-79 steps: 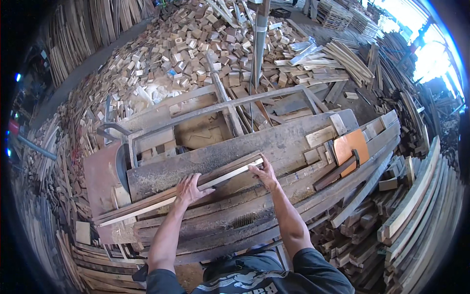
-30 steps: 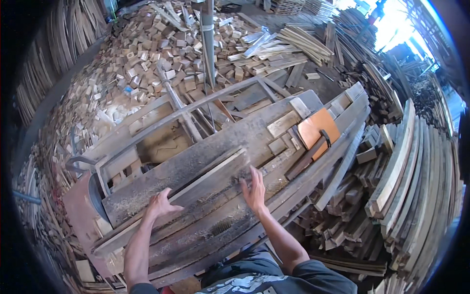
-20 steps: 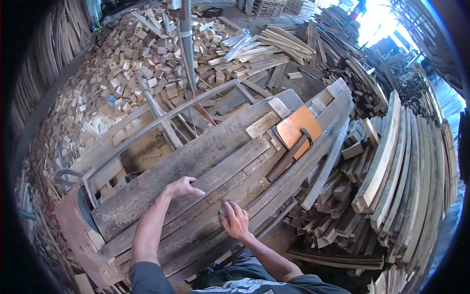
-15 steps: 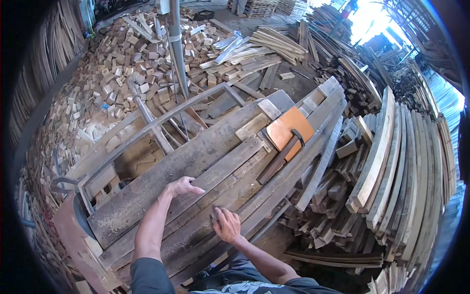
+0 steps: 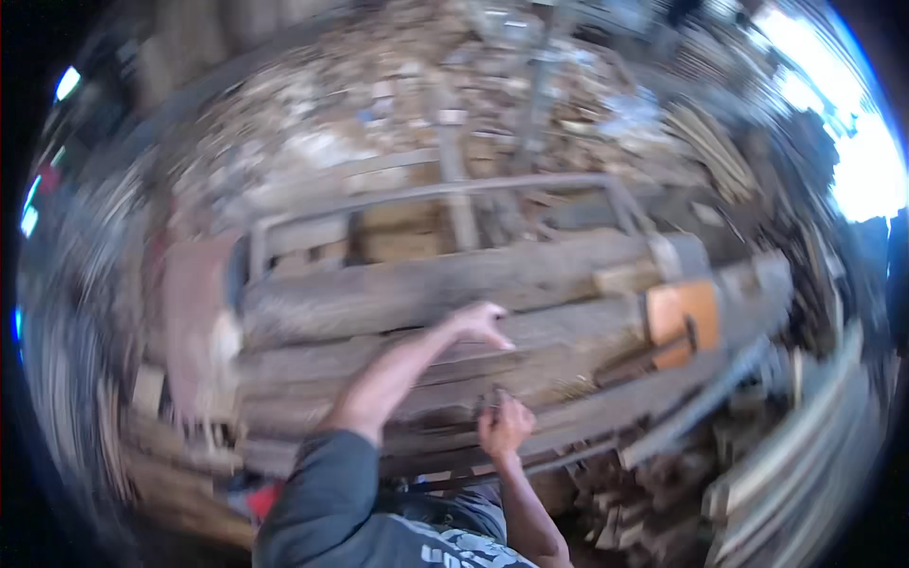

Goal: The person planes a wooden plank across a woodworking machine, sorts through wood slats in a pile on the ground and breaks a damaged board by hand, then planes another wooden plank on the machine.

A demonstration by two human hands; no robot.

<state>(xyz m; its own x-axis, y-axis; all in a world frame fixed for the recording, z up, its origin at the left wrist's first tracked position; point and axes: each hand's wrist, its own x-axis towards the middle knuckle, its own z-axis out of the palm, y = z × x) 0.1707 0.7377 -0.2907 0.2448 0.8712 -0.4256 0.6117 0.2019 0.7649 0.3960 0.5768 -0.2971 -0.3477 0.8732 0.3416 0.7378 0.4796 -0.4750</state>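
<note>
"Along a worn timber tabletop (image 5: 407, 289), before a heap of wood offcuts (image 5: 379, 95), a worker's left hand (image 5: 476, 324) extends over a long grayish plank (image 5: 587, 322), thumb and fingers spread, apparently holding nothing. The plank lies lengthwise on the tabletop; blur hides whether skin meets wood."

"And the right hand (image 5: 507, 423)?"

"Nearer the body, its fingers curled. A dark patch shows at the fingertips, but whether they grip anything cannot be told."

"What could go wrong?"

"Splinters, likeliest of all. Both hands are bare and the boards look rough, so a palm dragged along the plank could catch one. Fingertips might also be pinched in the dark seams between boards, should a loose length shift."

"Any hazards farther right?"

"A hammer (image 5: 690, 333) lies partly over an orange panel (image 5: 677, 305). A long piece swung that way could knock the hammer off the tabletop, perhaps toward the worker's feet."

"And the stacked timber (image 5: 786, 454)?"

"It sits at the worker's right, ends jutting out. A forearm or trouser leg brushing them could snag, and a badly balanced piece might slide down."
</note>
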